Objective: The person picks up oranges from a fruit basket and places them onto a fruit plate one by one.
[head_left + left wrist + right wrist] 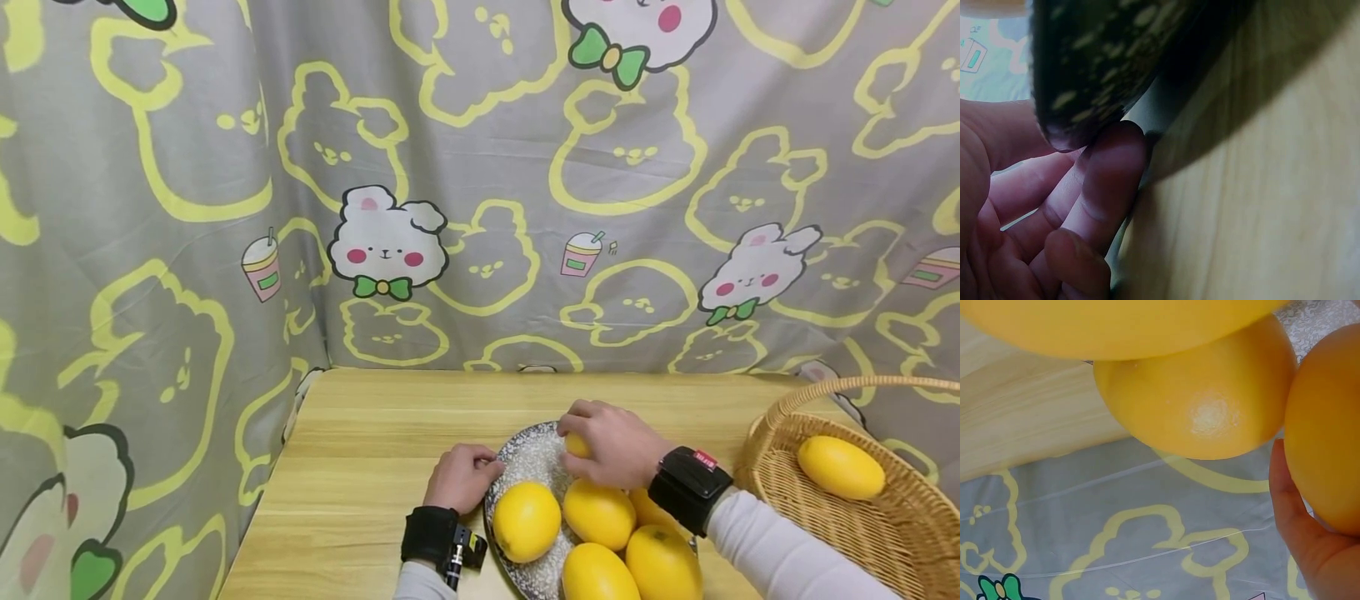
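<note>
At the near edge of the wooden table, a speckled grey plate is seen, loaded with yellow lemons. Four lemons are clustered on its near half, the two nearest lying with their long axes slanted toward the near right. The plate's left rim is held by the left hand, its fingers curled under the edge and the thumb on top; in the left wrist view the fingertips are pressed between the plate's dark underside and the tabletop. On the plate's far half, a further lemon is covered by the right hand, whose fingers are curled round it so that only a small yellow patch shows; which way its long axis runs cannot be told. Black straps are worn on both wrists, and a white sleeve is seen on the right arm.

At the table's right edge, a wicker basket is placed, with one lemon lying inside, its long axis running left to right and tilted slightly down to the right.

Beyond the far edge and along the left side, a grey curtain printed with yellow bear outlines and white rabbits is hung.
</note>
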